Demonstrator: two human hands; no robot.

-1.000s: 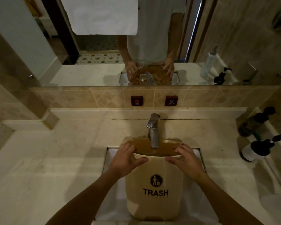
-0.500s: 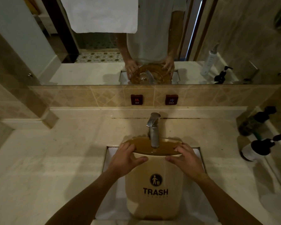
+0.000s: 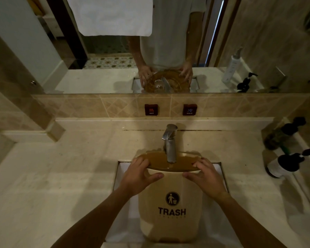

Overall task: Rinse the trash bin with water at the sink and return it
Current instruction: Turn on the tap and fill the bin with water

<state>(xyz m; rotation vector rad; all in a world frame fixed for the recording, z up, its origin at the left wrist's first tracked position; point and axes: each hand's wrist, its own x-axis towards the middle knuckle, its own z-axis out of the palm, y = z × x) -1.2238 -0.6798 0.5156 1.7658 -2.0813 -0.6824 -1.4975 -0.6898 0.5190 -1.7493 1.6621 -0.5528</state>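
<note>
A beige trash bin [image 3: 170, 222] printed with "TRASH" stands upright in the white sink [image 3: 123, 178], its open mouth under the metal faucet [image 3: 170, 145]. The spout reaches down into the brown opening. My left hand [image 3: 139, 173] grips the bin's left rim, fingers over the edge and thumb across the front. My right hand [image 3: 205, 176] holds the right rim the same way. In the mirror above, water shows inside the bin.
Cream stone counter [image 3: 61, 176] surrounds the sink. Dark pump bottles [image 3: 284, 163] stand at the right edge. Red hot and cold buttons [image 3: 151, 109] sit on the tiled backsplash under a wide mirror [image 3: 240, 42].
</note>
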